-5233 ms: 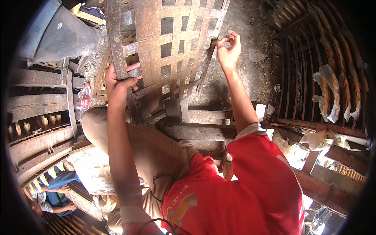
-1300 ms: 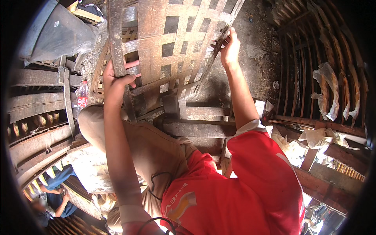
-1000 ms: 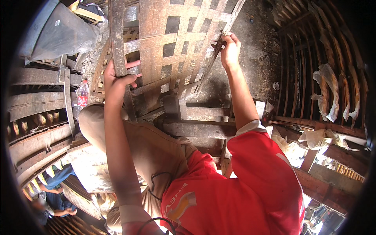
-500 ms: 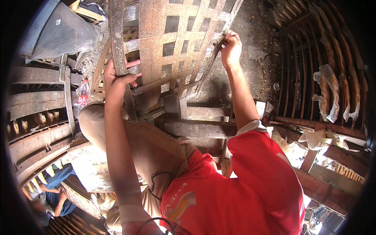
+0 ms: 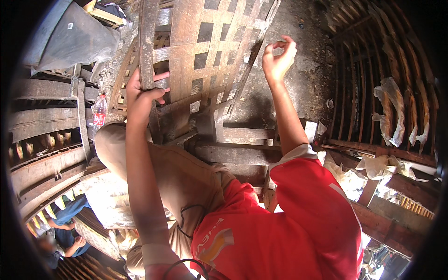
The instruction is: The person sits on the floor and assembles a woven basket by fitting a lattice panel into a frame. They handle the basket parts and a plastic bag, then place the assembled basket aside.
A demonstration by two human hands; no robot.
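Note:
A woven bamboo-strip panel (image 5: pixel 193 58) with square gaps and dark edge rails stands tilted in front of me. My left hand (image 5: pixel 142 95) is wrapped round its left rail, the fingertips showing on the inner side. To the right of the panel's right rail (image 5: pixel 252 58), my right hand (image 5: pixel 279 58) is raised, apart from it. Its fingers are loosely curled with a gap to the thumb, and nothing shows between them. The panel's lower end is near a wooden beam (image 5: pixel 238 151) by my knees.
A soda bottle (image 5: pixel 99 111) with a red label stands by my left knee. Slatted wooden racks (image 5: pixel 354 93) with plastic-wrapped pieces are at right. Grey sheeting (image 5: pixel 74 39) covers something at upper left. Another person's hand (image 5: pixel 79 241) shows at lower left, beside a pale panel.
My right hand has let go of the panel's right rail and lifted slightly away to the right. The panel has shifted a little; my left hand keeps its grip.

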